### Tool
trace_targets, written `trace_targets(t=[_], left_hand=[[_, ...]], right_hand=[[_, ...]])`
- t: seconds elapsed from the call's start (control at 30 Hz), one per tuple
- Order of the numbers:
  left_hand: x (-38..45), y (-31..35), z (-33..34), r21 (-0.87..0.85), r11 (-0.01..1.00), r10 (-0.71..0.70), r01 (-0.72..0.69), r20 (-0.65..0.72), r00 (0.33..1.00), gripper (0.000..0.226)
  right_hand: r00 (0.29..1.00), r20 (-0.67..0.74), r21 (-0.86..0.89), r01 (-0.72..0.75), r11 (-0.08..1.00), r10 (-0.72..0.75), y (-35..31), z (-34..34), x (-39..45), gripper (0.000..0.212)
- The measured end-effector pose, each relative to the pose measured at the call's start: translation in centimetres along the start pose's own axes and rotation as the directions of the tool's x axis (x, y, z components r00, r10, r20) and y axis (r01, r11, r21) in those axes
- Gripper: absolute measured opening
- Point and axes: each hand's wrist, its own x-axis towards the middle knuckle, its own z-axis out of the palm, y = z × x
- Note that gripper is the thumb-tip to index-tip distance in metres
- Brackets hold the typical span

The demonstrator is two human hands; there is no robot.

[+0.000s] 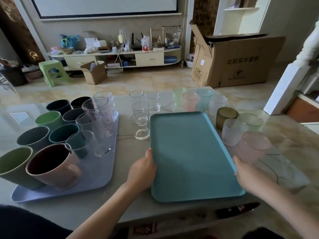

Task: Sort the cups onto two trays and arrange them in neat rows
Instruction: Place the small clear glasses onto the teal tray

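Observation:
An empty teal tray (186,152) lies on the table in front of me. My left hand (142,169) grips its left edge and my right hand (246,175) grips its right edge. To the left, a lavender tray (101,171) carries several opaque cups, such as a pink one (51,166) and a green one (12,164), plus several tall clear glasses (100,121). Several short clear glasses (140,125) stand loose behind the teal tray's left corner. Frosted pastel cups (189,100) stand behind it, and a frosted white cup (232,131), a pink cup (253,147) and an olive cup (225,117) stand at its right.
The glass-topped table (284,152) ends just before my body, with the floor beyond its far edge. A large cardboard box (238,61) stands at the back right, a small open box (95,73) and a green stool (51,72) on the floor at the back left.

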Motion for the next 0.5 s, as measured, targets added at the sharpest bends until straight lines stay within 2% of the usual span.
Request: trace_targets(t=[0.2,0.3,0.4,0.5], left_hand=[[-0.6,-0.3,0.2,-0.037,0.999,0.019,-0.02,-0.03,0.999,0.046],[-0.4,-0.5,0.2,-0.07,0.998,-0.005,0.001,-0.049,0.999,0.042],[0.4,-0.9,0.0,-0.085,0.996,-0.015,0.009,-0.078,0.997,0.031],[2.1,-1.3,-0.3,-0.077,0.996,-0.044,0.036,-0.1,0.994,0.027]], right_hand=[[1.0,-0.018,0.048,-0.013,0.999,0.014,0.0,0.0,-0.5,0.016],[0.997,-0.062,-0.022,-0.043,0.999,0.042,-0.4,0.1,-0.7,0.016],[0.979,-0.196,-0.247,-0.107,0.963,0.058,-1.6,-0.2,-1.0,0.02],[0.936,-0.35,-0.269,-0.07,0.961,-0.029,-3.5,-0.9,-0.8,0.025]])
